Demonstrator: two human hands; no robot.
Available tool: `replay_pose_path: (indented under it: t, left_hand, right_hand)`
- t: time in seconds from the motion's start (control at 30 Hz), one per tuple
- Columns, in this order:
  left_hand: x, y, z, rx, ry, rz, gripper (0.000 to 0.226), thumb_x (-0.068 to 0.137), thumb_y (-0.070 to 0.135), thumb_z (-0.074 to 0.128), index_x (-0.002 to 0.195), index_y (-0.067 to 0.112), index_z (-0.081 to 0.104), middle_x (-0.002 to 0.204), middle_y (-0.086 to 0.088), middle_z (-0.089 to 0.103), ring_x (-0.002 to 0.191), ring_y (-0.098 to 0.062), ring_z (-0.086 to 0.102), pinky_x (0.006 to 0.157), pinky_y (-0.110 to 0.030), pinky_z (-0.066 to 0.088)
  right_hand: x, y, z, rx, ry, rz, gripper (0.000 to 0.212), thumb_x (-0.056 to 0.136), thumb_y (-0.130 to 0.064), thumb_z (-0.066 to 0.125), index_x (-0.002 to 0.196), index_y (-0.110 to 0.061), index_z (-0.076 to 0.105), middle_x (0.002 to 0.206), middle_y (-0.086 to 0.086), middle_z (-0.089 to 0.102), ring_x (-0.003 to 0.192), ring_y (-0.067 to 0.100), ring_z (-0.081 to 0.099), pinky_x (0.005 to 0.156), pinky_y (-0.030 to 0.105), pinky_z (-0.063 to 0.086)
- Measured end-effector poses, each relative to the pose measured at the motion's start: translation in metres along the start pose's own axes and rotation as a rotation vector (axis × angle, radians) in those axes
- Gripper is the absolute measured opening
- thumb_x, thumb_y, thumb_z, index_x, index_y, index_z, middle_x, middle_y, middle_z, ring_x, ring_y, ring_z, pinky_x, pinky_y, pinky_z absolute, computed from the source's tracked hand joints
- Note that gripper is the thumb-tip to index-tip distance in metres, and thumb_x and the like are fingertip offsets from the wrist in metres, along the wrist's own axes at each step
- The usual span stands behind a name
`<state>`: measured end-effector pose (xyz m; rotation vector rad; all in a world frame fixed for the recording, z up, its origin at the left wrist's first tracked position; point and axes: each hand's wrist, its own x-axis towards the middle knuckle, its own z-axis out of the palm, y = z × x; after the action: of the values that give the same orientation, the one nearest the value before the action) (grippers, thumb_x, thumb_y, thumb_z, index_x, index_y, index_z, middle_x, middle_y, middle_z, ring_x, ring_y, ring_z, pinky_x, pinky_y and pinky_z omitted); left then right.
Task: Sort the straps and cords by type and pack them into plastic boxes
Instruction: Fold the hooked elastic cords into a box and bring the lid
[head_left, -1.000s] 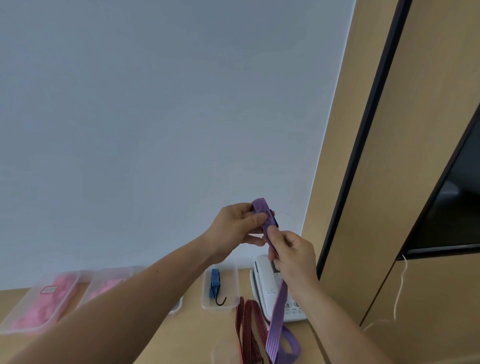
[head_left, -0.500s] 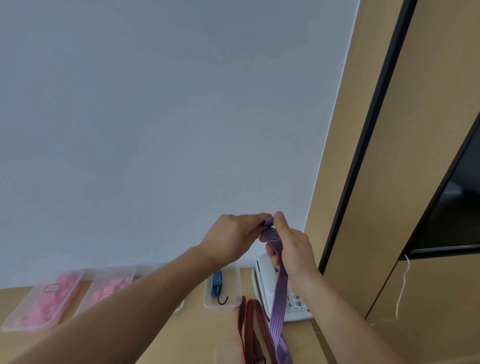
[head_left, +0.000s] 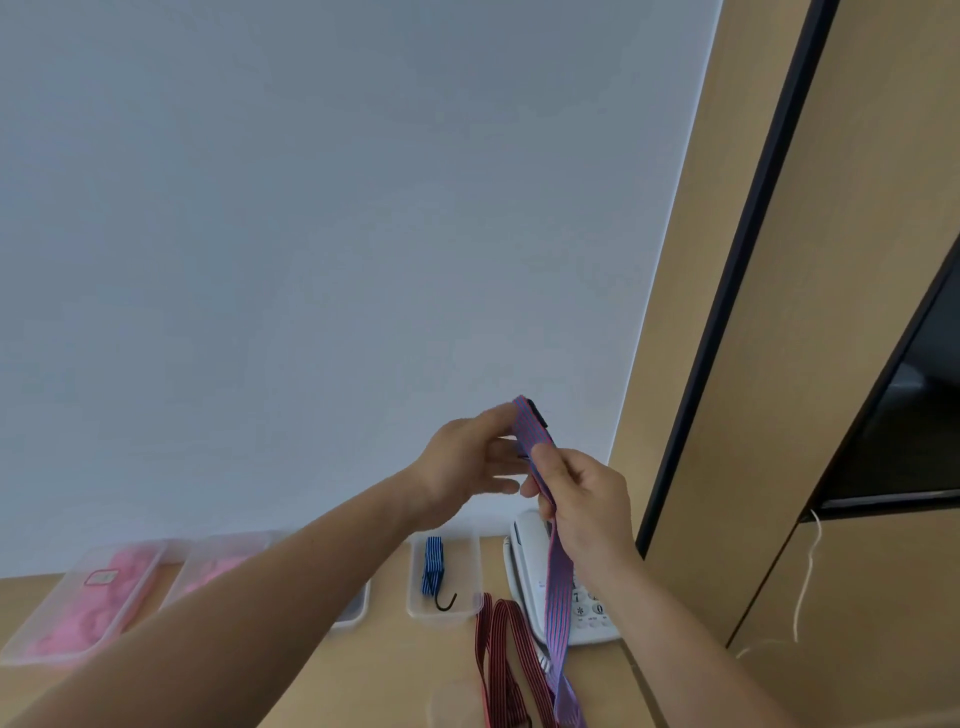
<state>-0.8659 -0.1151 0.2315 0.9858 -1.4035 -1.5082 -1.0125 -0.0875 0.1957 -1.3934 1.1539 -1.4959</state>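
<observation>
Purple-and-blue striped flat elastic strap, held up: my left hand pinches its folded top. My right hand, at 5 o'clock, has its grip curled round it. The strap's length hangs toward 6 o'clock.

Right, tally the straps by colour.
Purple: 1, the purple strap, held by the left hand and right hand.
Red: 1, the red strap on the table.
Blue: 1, the blue strap in a clear box.
Total: 3.
</observation>
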Motion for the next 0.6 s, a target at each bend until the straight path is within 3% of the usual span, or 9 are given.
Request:
replay_pose_path:
  t: [0.03, 0.1, 0.2, 0.4, 0.53, 0.6]
  left_hand:
    - [-0.001, 0.002, 0.002, 0.002, -0.022, 0.035, 0.046, 0.096, 0.037, 0.052, 0.108, -0.007, 0.064, 0.095, -0.016, 0.070, 0.079, -0.027, 0.065, 0.086, -0.043, 0.052]
    - [0.000, 0.004, 0.004, 0.012, 0.012, 0.092, 0.032, 0.100, 0.024, 0.053, 0.110, -0.005, 0.063, 0.099, -0.014, 0.073, 0.081, -0.027, 0.068, 0.081, -0.037, 0.056]
    - [0.003, 0.007, 0.006, 0.023, 0.022, 0.135, 0.021, 0.099, 0.017, 0.056, 0.114, 0.003, 0.064, 0.111, -0.011, 0.074, 0.097, -0.033, 0.070, 0.087, -0.041, 0.058]
    - [0.005, 0.009, 0.005, 0.032, -0.017, 0.094, 0.019, 0.099, 0.016, 0.056, 0.110, 0.006, 0.069, 0.111, -0.009, 0.074, 0.095, -0.027, 0.069, 0.092, -0.043, 0.055]
    - [0.008, 0.003, 0.007, 0.054, 0.088, 0.120, 0.016, 0.097, 0.016, 0.061, 0.104, 0.002, 0.066, 0.103, -0.018, 0.074, 0.083, -0.027, 0.072, 0.074, -0.031, 0.059]
    - [0.009, 0.000, 0.006, 0.071, 0.107, 0.151, 0.014, 0.097, 0.014, 0.061, 0.103, 0.002, 0.066, 0.098, -0.018, 0.075, 0.080, -0.028, 0.072, 0.073, -0.034, 0.060]
  right_hand:
    - [-0.001, 0.001, 0.000, -0.005, -0.012, -0.003, 0.032, 0.096, -0.024, 0.061, 0.067, -0.011, 0.068, 0.057, 0.002, 0.065, 0.044, 0.011, 0.044, 0.048, 0.021, 0.038]
    - [-0.003, 0.003, 0.001, -0.010, -0.034, 0.002, 0.026, 0.094, -0.019, 0.064, 0.069, -0.012, 0.070, 0.060, 0.003, 0.066, 0.043, 0.011, 0.043, 0.047, 0.021, 0.036]
    - [-0.004, 0.004, 0.000, 0.005, -0.027, 0.004, 0.030, 0.094, -0.022, 0.064, 0.065, -0.013, 0.068, 0.055, 0.003, 0.063, 0.039, 0.011, 0.042, 0.044, 0.019, 0.036]
    - [-0.004, 0.003, -0.001, 0.056, -0.009, 0.012, 0.038, 0.096, -0.030, 0.059, 0.062, -0.014, 0.064, 0.050, 0.002, 0.054, 0.039, 0.013, 0.036, 0.040, 0.021, 0.031]
    - [-0.003, 0.007, 0.001, 0.026, 0.017, 0.055, 0.048, 0.098, -0.036, 0.054, 0.057, -0.011, 0.055, 0.048, 0.001, 0.056, 0.038, 0.013, 0.038, 0.040, 0.021, 0.033]
    - [-0.001, 0.008, 0.001, 0.009, 0.021, 0.088, 0.049, 0.098, -0.038, 0.055, 0.059, -0.009, 0.059, 0.049, 0.002, 0.057, 0.038, 0.013, 0.041, 0.041, 0.021, 0.035]
